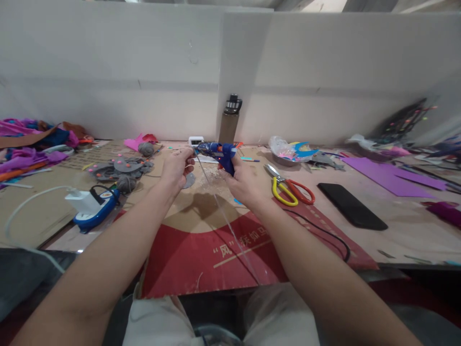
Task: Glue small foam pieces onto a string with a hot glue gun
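Wrapped around the handle of a blue glue gun (226,162), my right hand (241,180) holds it with its nozzle pointing left. My left hand (178,166) is closed in a pinch right at the nozzle end. A long thin pale rod or strand (225,216) runs from those left fingertips down toward the front edge of the cardboard. The exact contact between the nozzle and the pinched end is too small to make out. Beneath the left hand lies a small grey piece (189,180), partly covered by the fingers.
Red-and-brown cardboard (173,259) covers the table's front. To the right lie red-and-yellow-handled scissors (288,187), a black phone (351,205) and purple sheets (389,178). At left are a blue power strip (95,214) and grey felt pieces (118,167). A bottle (229,120) stands behind.
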Action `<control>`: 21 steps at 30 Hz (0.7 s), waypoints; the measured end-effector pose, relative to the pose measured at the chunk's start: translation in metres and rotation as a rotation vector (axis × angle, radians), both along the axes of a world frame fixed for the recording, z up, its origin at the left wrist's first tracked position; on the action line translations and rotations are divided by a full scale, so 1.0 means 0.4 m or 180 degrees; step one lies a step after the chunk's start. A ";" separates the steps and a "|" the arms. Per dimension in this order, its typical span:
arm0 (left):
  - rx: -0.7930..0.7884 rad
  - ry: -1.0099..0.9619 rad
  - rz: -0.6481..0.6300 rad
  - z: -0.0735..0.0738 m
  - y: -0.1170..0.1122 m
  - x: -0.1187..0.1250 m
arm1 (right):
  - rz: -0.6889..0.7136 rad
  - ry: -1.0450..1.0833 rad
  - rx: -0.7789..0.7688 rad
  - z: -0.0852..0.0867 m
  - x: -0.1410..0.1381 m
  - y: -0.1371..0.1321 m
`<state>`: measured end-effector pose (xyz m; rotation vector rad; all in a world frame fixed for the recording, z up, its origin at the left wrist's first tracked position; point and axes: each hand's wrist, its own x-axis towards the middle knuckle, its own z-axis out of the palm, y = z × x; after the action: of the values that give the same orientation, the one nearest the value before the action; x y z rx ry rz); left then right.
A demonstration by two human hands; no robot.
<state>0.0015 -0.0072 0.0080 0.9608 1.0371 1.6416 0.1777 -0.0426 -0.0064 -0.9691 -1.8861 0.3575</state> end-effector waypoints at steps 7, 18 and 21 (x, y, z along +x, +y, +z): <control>0.0034 -0.0056 0.0028 0.002 0.001 -0.007 | 0.0006 -0.0028 0.0097 -0.001 0.002 0.000; -0.0020 0.0076 0.0062 0.002 -0.003 0.003 | -0.0042 -0.0061 0.0069 0.003 -0.001 -0.005; 0.0012 -0.0015 0.0060 0.002 0.000 -0.001 | -0.0009 -0.0018 0.0044 0.004 0.000 -0.005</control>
<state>0.0010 -0.0071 0.0087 0.9517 1.0430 1.6610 0.1775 -0.0445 -0.0047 -0.9643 -1.8898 0.3399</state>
